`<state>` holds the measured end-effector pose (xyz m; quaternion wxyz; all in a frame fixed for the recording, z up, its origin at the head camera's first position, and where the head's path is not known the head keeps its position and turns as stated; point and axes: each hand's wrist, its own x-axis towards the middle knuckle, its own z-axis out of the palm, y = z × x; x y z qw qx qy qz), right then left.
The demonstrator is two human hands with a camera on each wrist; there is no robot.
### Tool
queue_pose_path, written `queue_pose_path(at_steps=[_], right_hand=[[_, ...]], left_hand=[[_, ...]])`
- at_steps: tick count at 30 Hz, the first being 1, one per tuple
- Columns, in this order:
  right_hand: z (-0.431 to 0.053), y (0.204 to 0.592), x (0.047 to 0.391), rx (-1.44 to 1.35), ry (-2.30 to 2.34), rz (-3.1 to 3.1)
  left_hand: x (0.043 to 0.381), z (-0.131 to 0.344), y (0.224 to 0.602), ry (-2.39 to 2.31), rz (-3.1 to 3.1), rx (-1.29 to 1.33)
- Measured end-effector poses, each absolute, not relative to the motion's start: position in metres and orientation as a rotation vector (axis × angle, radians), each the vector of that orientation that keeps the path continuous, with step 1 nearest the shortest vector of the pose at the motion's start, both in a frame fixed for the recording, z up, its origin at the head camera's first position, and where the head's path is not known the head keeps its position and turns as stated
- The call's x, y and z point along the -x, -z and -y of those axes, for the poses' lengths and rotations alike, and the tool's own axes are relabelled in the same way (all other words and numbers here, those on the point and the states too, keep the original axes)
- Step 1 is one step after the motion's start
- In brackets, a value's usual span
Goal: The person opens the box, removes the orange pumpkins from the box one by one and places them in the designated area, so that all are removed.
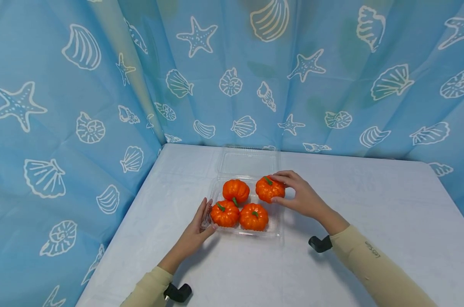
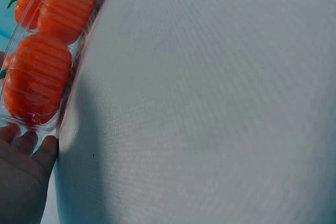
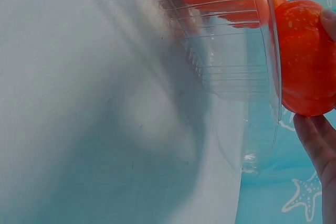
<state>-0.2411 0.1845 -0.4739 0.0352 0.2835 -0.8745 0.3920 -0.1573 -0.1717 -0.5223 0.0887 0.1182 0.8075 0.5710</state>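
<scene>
Right hand point(image 1: 303, 197): grips pumpkin point(image 1: 268, 190) over far-right of box point(image 1: 275, 224).
Left hand point(image 1: 195, 234): touches box's left, fingers extended.
Filling: likely placing; probably calls for lowering.

Three round orange pumpkins point(image 1: 225, 214) lie in a clear rectangular plastic container point(image 1: 275, 222); a fourth pumpkin point(image 1: 269, 191) is rear-right, apparently raised.

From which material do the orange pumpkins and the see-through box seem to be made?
Pumpkins: probably plastic or painted foam, with a glossy finish; bright highlights lie on the ribbed skin, though the core cannot be told.
Box: most likely thin clear plastic, shiny, since orange shows through its ribbed wall.
</scene>
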Motion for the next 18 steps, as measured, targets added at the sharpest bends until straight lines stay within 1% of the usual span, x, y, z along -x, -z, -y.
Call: queue_pose_path(at_steps=[18], right_hand=[[-0.198,0.473,0.238,-0.821,-1.243,2.679]], left_hand=[[0.157,0.172,0.521,-1.704,-2.388,-0.347]])
